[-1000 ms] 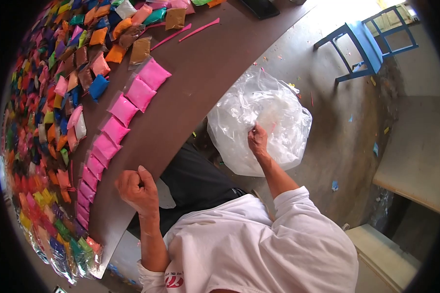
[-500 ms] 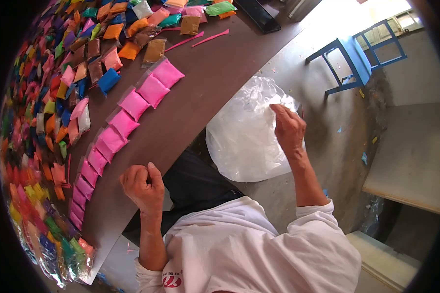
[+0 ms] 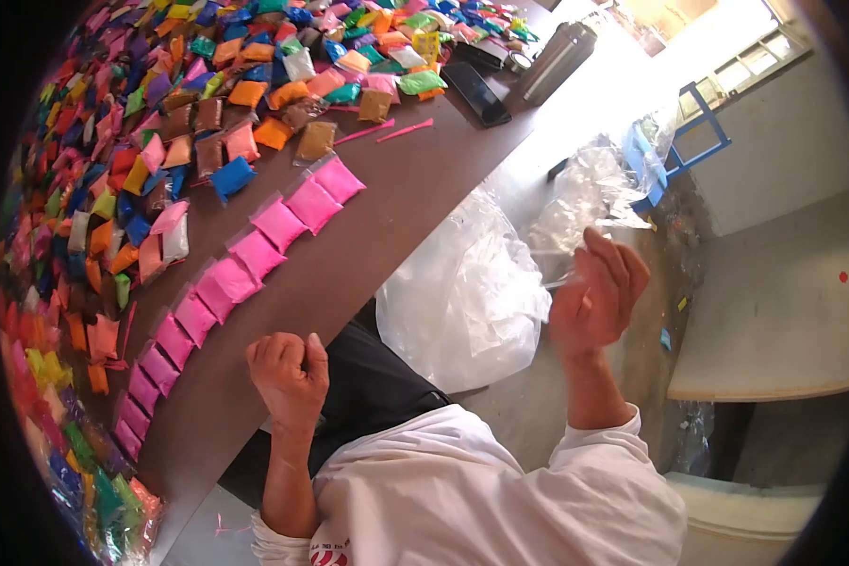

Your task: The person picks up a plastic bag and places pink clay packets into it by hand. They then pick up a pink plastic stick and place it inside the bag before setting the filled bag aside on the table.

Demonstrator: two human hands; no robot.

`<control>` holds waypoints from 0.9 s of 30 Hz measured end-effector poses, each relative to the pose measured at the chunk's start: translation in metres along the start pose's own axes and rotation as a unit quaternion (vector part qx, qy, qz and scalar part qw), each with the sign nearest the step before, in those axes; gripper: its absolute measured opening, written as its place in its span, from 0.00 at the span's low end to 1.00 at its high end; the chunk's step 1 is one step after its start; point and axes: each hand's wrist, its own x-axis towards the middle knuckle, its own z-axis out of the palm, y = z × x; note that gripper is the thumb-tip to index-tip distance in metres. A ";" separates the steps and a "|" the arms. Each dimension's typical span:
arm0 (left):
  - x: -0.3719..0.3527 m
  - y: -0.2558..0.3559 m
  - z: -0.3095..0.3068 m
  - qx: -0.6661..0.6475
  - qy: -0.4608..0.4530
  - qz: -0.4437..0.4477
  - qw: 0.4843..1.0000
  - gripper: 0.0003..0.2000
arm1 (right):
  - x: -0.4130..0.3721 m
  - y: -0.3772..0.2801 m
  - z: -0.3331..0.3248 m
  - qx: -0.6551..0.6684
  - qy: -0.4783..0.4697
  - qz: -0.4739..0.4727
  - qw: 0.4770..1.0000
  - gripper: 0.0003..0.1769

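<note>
Head view. Looks down past a white-sleeved torso onto a brown worktop (image 3: 396, 212) curving away to the left.

Finds the left hand (image 3: 288, 370) at the near edge of the worktop, fingers curled tight into a fist, thumb on top; contents of the fist, if any, hidden. Places it near the row of pink packets (image 3: 255, 250), laid edge to edge along the worktop rim.

Catches the right hand (image 3: 599, 292) raised clear of the worktop, over the floor, blurred, fingers loosely bent and close together. Shows a thin clear sliver (image 3: 558, 281) of plastic jutting left from the fingertips; cannot tell through the blur whether pinched or merely touched.

Sets the big clear bag (image 3: 462, 292) on the floor between the worktop edge and the right hand, crumpled, just beside the dark trousers (image 3: 377, 377), near the right hand but apart from it.

Takes in a dense spread of mixed-colour packets (image 3: 113, 141) over the far left of the worktop. Notes two pink strips (image 3: 391, 130) beyond the pink row, then a dark phone (image 3: 476, 92) and a dark flask (image 3: 558, 58) near the far edge. Spots a blue chair (image 3: 679, 141) well apart on the floor, more crumpled clear plastic (image 3: 594, 189) in front of it.
</note>
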 end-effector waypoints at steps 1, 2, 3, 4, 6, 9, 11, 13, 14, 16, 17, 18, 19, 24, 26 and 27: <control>0.001 0.000 -0.002 -0.023 -0.002 0.002 1.000 0.14 | 0.005 -0.016 0.000 0.024 0.000 -0.003 1.000 0.10; 0.001 0.000 -0.004 -0.044 -0.004 0.004 0.999 0.15 | 0.007 -0.032 0.002 0.051 -0.001 -0.005 0.999 0.11; 0.000 -0.001 -0.006 -0.062 -0.006 0.004 0.998 0.15 | 0.006 -0.047 0.006 0.090 -0.010 -0.013 0.996 0.14; 0.000 -0.002 -0.008 -0.093 -0.002 -0.001 0.996 0.15 | 0.005 -0.062 0.013 0.132 -0.019 -0.022 0.991 0.16; -0.002 -0.005 -0.012 -0.151 0.006 -0.016 0.988 0.15 | -0.001 -0.089 0.031 0.198 -0.029 -0.022 0.980 0.22; -0.009 -0.011 -0.021 -0.283 -0.012 -0.100 0.954 0.18 | -0.026 -0.128 0.059 0.288 -0.046 -0.013 0.956 0.21; -0.008 -0.012 -0.026 -0.342 -0.008 -0.130 0.931 0.19 | -0.034 -0.152 0.070 0.319 -0.062 -0.006 0.946 0.20; -0.007 -0.011 -0.028 -0.375 -0.003 -0.131 0.918 0.21 | -0.044 -0.166 0.076 0.346 -0.089 -0.008 0.934 0.17; -0.008 -0.015 -0.028 -0.376 -0.010 -0.115 0.919 0.21 | -0.046 -0.172 0.078 0.356 -0.101 -0.009 0.929 0.16; -0.008 -0.019 -0.025 -0.382 -0.028 -0.083 0.920 0.21 | -0.043 -0.181 0.078 0.369 -0.090 -0.020 0.925 0.16; -0.007 -0.018 -0.026 -0.364 -0.022 -0.078 0.928 0.21 | -0.040 -0.183 0.078 0.377 -0.082 -0.026 0.922 0.17; -0.005 -0.014 -0.029 -0.346 -0.017 -0.072 0.935 0.21 | -0.039 -0.185 0.078 0.384 -0.073 -0.031 0.920 0.18; -0.003 -0.012 -0.030 -0.329 -0.012 -0.065 0.942 0.21 | -0.039 -0.188 0.078 0.397 -0.073 -0.031 0.914 0.19; -0.005 -0.019 -0.027 -0.335 -0.041 -0.037 0.941 0.21 | -0.041 -0.197 0.077 0.441 -0.066 -0.037 0.894 0.22; -0.007 -0.022 -0.028 -0.340 -0.041 -0.033 0.939 0.22 | -0.042 -0.200 0.076 0.450 -0.068 -0.014 0.890 0.19; -0.008 -0.023 -0.027 -0.335 -0.034 -0.030 0.941 0.22 | -0.042 -0.203 0.076 0.454 -0.070 -0.004 0.888 0.17</control>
